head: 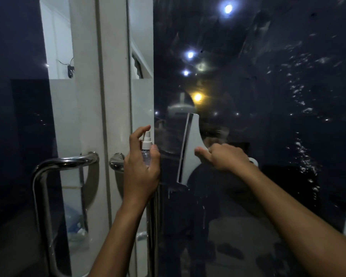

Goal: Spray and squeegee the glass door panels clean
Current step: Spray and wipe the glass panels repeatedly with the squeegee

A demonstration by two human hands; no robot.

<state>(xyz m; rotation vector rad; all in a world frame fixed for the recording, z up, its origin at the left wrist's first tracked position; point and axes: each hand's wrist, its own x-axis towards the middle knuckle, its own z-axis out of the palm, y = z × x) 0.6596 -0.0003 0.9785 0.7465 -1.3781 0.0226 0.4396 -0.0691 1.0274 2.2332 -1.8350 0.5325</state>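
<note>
**Squeegee held upright against the wet right-hand panel**

The right hand (226,156) gripped the white squeegee (190,148) by its handle, fingers (203,153) wrapped closed around it, with the forefinger stretched along the head, probably to press the blade evenly onto the glass. The tool sat at about mid-height on the dark right glass panel (268,96), close to that panel's left edge. Its blade ran nearly vertical, leaning slightly so the top end sat further right than the bottom, and the blade edge faced left toward the door frame (112,76). The handle pointed right, along the forearm. That stance suggested a sideways pull across the glass rather than a downward one.

The left hand (142,164) was closed round a small clear spray bottle (146,148), held upright just beside the panel's edge and kept out of the blade's way. The forefinger arched above the white nozzle, ready to press, and the nozzle seemed aimed at the glass ahead.

Droplets clung to the right part of the panel, and a few runs trailed below the blade, so much of the glass looked still to be wiped. The steel pull handle (48,176) on the left door stood untouched.
</note>
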